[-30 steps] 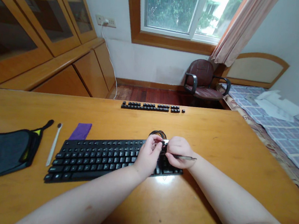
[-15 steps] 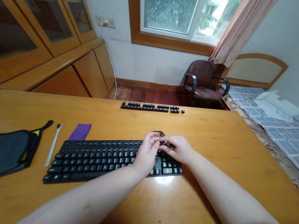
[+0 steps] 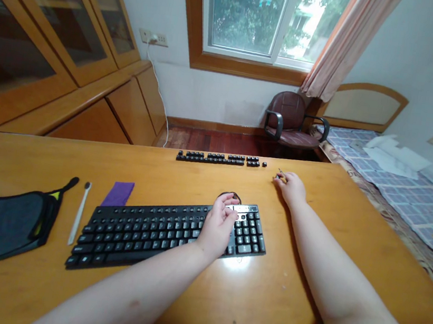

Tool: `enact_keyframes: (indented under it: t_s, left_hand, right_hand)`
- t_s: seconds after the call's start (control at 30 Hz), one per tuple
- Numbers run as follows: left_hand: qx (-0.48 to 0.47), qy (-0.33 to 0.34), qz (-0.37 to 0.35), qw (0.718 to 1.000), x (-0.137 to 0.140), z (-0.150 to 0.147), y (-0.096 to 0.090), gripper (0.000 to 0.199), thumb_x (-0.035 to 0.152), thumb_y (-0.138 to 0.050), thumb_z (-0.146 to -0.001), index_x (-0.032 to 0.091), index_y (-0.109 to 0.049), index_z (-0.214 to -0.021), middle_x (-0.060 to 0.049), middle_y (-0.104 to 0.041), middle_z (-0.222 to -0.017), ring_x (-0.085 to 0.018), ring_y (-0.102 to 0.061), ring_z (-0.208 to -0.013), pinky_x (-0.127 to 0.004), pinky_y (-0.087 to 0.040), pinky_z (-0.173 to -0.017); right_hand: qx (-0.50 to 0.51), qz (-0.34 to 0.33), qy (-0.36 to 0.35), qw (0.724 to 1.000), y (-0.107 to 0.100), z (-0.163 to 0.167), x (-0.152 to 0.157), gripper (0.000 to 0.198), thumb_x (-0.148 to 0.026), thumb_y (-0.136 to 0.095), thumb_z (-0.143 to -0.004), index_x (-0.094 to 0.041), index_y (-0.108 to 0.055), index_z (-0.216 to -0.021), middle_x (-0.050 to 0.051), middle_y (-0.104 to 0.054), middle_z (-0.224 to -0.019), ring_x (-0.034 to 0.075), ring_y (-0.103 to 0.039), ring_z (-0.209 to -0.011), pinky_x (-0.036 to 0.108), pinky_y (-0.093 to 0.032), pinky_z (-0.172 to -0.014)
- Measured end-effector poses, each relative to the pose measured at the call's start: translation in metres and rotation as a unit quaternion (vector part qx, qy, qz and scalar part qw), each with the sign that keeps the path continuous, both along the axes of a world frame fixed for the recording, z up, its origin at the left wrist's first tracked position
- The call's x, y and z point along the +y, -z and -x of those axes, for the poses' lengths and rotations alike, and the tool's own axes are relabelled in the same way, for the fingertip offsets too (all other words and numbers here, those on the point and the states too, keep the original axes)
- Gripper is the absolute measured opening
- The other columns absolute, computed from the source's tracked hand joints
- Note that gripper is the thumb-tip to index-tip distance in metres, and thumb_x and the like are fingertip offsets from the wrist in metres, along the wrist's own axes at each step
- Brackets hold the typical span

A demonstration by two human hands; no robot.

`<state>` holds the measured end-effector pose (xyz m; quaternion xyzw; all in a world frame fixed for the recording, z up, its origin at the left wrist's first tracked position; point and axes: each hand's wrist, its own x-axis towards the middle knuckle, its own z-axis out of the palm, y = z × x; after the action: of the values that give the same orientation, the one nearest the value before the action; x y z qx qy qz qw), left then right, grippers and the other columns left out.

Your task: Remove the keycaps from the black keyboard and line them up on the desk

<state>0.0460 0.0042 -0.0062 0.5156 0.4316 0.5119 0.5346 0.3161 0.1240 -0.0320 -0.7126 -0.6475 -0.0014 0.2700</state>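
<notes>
A black keyboard lies at a slant across the desk, and bare sockets show along its top rows where keycaps are off. Over its right part hovers my left hand, fingers loosely bent and apart, with nothing visible in them. My right hand is past the keyboard's far right corner, closed on a small thin tool with a yellowish part; its exact kind is too small to make out. Just left of that hand, removed black keycaps stand in two rows along the desk's far edge.
A purple cloth touches the keyboard's back edge. Farther left lie a white toothbrush and a dark grey cloth item with black trim. A coiled cable sits behind the keyboard. Beyond the wooden desk stands a chair.
My right hand has moved from the keyboard, beside my left hand, forward and right toward the end of the keycap rows. My left hand stays over the keyboard, its fingers now freer.
</notes>
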Motion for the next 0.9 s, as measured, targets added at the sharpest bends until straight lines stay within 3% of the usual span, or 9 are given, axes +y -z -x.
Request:
enact_keyframes:
  t_s: [0.13,0.4,0.9]
  left_hand:
    - [0.011,0.002,-0.015,1.0,0.001,-0.001,0.004,0.034,0.017,-0.049,-0.083,0.016,-0.045,-0.117,-0.009,-0.062,-0.101,-0.017,-0.059,-0.098,-0.036,-0.042,-0.09]
    - [0.016,0.005,-0.022,1.0,0.0,-0.001,0.003,0.032,0.014,-0.049,-0.081,0.017,-0.048,-0.113,-0.008,-0.063,-0.102,-0.018,-0.057,-0.105,-0.035,-0.042,-0.091]
    - [0.013,0.015,-0.033,0.999,-0.003,-0.001,0.002,0.032,0.014,-0.048,-0.082,0.017,-0.046,-0.114,-0.007,-0.063,-0.092,-0.019,-0.053,-0.112,-0.035,-0.04,-0.094]
  right_hand:
    - [-0.051,0.064,0.037,0.996,0.008,-0.004,0.025,0.03,-0.037,-0.056,-0.082,-0.02,-0.068,-0.103,0.01,-0.065,-0.1,0.021,-0.058,-0.091,0.029,-0.042,-0.073]
    - [-0.025,0.072,0.059,0.995,0.004,0.0,0.065,0.035,-0.044,-0.058,-0.079,-0.023,-0.069,-0.105,0.009,-0.07,-0.096,0.022,-0.06,-0.085,0.029,-0.041,-0.068]
    - [-0.016,0.051,0.008,0.999,0.012,-0.008,0.073,0.029,-0.04,-0.058,-0.08,-0.023,-0.07,-0.1,0.007,-0.068,-0.103,0.022,-0.059,-0.091,0.028,-0.04,-0.069]
